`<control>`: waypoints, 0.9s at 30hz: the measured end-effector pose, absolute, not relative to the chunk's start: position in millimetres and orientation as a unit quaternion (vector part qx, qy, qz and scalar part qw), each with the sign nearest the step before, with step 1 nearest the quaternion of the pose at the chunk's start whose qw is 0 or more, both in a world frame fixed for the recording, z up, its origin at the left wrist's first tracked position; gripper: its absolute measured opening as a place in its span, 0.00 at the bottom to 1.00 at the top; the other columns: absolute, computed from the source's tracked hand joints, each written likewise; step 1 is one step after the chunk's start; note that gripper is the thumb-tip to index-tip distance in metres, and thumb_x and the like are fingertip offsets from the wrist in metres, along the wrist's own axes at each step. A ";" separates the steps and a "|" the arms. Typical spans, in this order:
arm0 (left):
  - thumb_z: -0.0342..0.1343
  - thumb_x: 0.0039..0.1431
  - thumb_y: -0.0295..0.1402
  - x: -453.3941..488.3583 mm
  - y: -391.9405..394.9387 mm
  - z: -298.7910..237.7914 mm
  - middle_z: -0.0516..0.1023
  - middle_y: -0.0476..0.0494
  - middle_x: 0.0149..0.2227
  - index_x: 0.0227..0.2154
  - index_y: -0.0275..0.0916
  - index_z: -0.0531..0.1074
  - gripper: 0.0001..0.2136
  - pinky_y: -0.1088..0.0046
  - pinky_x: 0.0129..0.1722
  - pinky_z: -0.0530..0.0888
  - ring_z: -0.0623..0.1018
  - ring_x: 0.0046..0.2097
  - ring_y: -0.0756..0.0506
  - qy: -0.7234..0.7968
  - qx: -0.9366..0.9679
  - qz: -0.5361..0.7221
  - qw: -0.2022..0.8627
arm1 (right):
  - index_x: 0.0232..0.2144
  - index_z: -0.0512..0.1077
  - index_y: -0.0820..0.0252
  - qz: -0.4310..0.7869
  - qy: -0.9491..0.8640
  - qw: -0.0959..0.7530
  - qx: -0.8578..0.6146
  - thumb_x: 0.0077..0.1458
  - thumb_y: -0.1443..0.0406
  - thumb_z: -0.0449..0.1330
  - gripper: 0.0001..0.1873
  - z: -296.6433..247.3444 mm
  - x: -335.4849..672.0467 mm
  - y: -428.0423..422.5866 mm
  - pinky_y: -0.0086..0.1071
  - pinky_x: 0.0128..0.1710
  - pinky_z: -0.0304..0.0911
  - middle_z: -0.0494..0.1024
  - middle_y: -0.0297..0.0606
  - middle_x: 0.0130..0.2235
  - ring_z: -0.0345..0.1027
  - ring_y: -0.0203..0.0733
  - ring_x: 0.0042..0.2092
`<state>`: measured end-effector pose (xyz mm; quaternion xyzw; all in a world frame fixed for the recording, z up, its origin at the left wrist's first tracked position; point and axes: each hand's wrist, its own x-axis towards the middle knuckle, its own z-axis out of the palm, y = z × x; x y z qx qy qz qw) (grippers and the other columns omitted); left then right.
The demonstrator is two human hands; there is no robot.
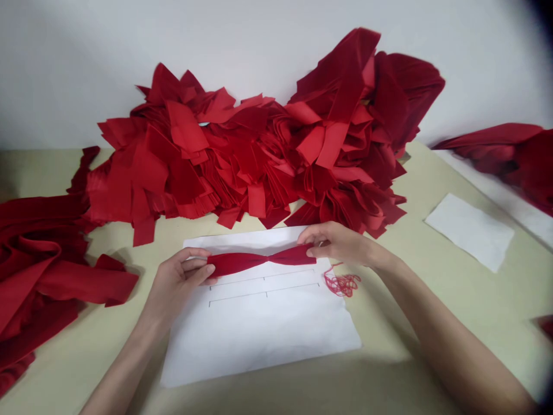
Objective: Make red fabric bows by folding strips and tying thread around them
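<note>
A red velvet-like fabric strip, pinched narrow at its middle, is stretched sideways above a white sheet of paper. My left hand grips the strip's left end between thumb and fingers. At the other end, my right hand pinches the strip the same way. Below the strip, the paper carries two thin drawn lines with short end and middle marks. A small tangle of red thread lies by the paper's right edge, just under my right hand.
A large heap of red fabric strips stands against the wall behind the paper. More red fabric is piled at the left. At the right are a small white paper and more red cloth on a white surface.
</note>
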<state>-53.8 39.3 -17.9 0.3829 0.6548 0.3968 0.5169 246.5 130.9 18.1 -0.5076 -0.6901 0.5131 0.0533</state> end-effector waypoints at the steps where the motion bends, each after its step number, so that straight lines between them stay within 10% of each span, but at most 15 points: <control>1: 0.65 0.43 0.41 -53.5 39.3 -16.8 0.75 0.53 0.24 0.35 0.38 0.70 0.18 0.70 0.34 0.76 0.80 0.28 0.46 0.655 0.381 0.398 0.518 | 0.34 0.73 0.61 0.501 -0.695 0.059 -0.512 0.45 0.67 0.59 0.11 18.1 245.8 130.4 0.30 0.34 0.62 0.74 0.34 0.31 0.67 0.36 0.33; 7: 0.63 0.46 0.39 -60.0 41.6 -15.5 0.75 0.52 0.25 0.38 0.39 0.70 0.17 0.66 0.36 0.77 0.78 0.29 0.45 0.649 0.441 0.355 0.508 | 0.34 0.73 0.60 0.492 -0.705 0.078 -0.505 0.47 0.69 0.56 0.10 26.2 241.5 125.9 0.28 0.28 0.57 0.71 0.31 0.28 0.62 0.31 0.27; 13: 0.58 0.52 0.34 -42.2 34.0 -19.8 0.67 0.42 0.58 0.52 0.46 0.65 0.22 0.53 0.58 0.63 0.64 0.61 0.38 0.628 0.634 0.375 0.250 | 0.37 0.71 0.59 0.553 -0.684 0.088 -0.467 0.51 0.68 0.54 0.10 29.7 230.7 116.3 0.27 0.24 0.51 0.66 0.29 0.25 0.58 0.30 0.25; 27: 0.57 0.55 0.37 -10.0 16.0 -20.4 0.81 0.49 0.32 0.33 0.45 0.71 0.04 0.53 0.55 0.67 0.77 0.46 0.40 0.600 0.686 0.372 0.178 | 0.35 0.72 0.59 0.627 -0.613 0.090 -0.473 0.51 0.69 0.55 0.09 41.6 211.2 98.9 0.27 0.27 0.60 0.74 0.32 0.25 0.69 0.34 0.29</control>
